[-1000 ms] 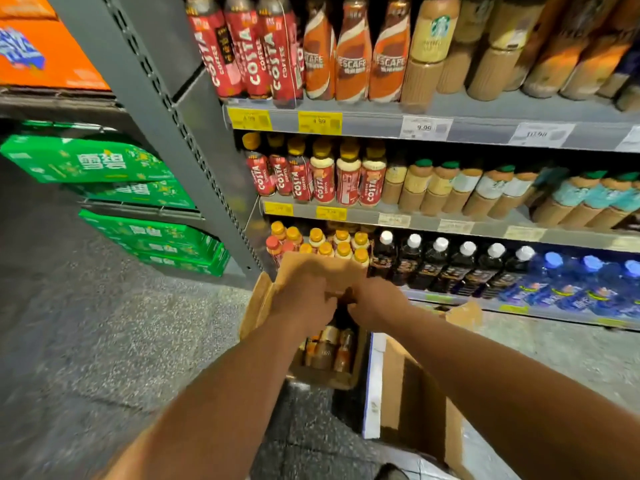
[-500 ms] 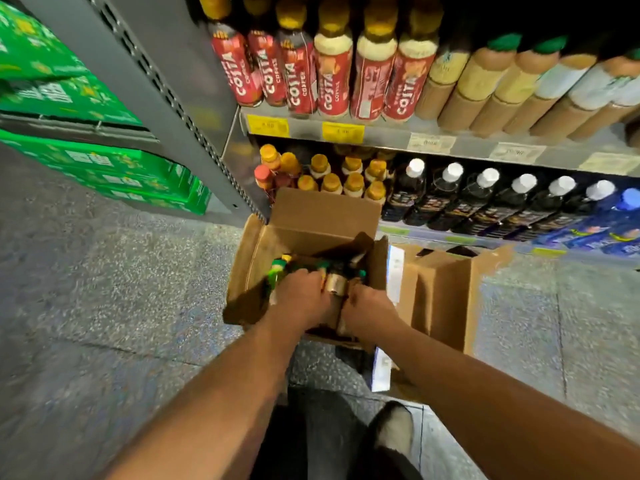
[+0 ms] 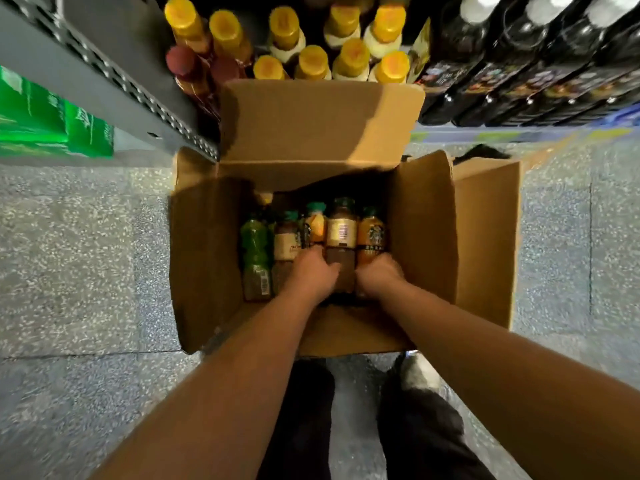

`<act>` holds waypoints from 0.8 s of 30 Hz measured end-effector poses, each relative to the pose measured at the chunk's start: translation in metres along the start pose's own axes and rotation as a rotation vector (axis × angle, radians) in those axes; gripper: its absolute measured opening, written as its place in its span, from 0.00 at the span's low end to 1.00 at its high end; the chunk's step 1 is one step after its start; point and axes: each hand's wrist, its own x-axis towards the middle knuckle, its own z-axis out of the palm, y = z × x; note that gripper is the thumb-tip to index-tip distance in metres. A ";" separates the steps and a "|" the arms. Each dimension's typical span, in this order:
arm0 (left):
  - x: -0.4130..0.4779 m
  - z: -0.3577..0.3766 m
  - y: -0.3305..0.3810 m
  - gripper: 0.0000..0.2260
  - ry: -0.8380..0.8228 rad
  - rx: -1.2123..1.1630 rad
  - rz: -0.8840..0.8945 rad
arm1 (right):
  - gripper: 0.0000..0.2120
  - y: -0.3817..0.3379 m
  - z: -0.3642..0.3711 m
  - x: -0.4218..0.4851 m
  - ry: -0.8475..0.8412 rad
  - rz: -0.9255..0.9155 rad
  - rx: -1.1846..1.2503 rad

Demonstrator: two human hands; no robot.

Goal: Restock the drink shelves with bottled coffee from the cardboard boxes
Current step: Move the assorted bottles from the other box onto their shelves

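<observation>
Inside cardboard box (image 3: 424,237), coffee bottle (image 3: 341,233) lying lengthwise, cap toward shelf (image 3: 502,136)

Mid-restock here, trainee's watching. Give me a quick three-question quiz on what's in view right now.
1. True or false: the box on the floor is closed.
2. In the box's row of bottles, where does the green bottle lie? A) left end B) middle C) right end
3. Fill in: most shelf bottles right behind the box have ___ caps.
Key: 1 false, its flaps stand open; 2 A; 3 yellow.
</observation>
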 end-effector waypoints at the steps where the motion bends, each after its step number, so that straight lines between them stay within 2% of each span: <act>1: 0.006 0.006 -0.003 0.19 -0.029 -0.044 -0.010 | 0.25 0.000 0.002 0.007 0.037 0.027 -0.002; 6: 0.025 0.020 -0.004 0.17 -0.055 -0.224 -0.048 | 0.22 -0.003 0.005 0.025 0.123 0.055 -0.077; 10: 0.031 0.023 -0.001 0.15 -0.082 -0.403 -0.112 | 0.20 -0.004 -0.003 0.026 0.089 0.064 -0.061; 14: 0.034 0.006 -0.005 0.21 -0.106 -0.567 -0.193 | 0.22 0.001 0.003 0.024 -0.067 0.034 0.177; 19: 0.035 -0.011 -0.014 0.25 -0.161 -0.522 -0.159 | 0.34 0.020 0.015 0.023 -0.230 0.040 0.556; 24: 0.031 -0.009 -0.023 0.26 -0.314 -0.593 -0.231 | 0.26 0.022 0.016 0.025 -0.294 0.067 0.623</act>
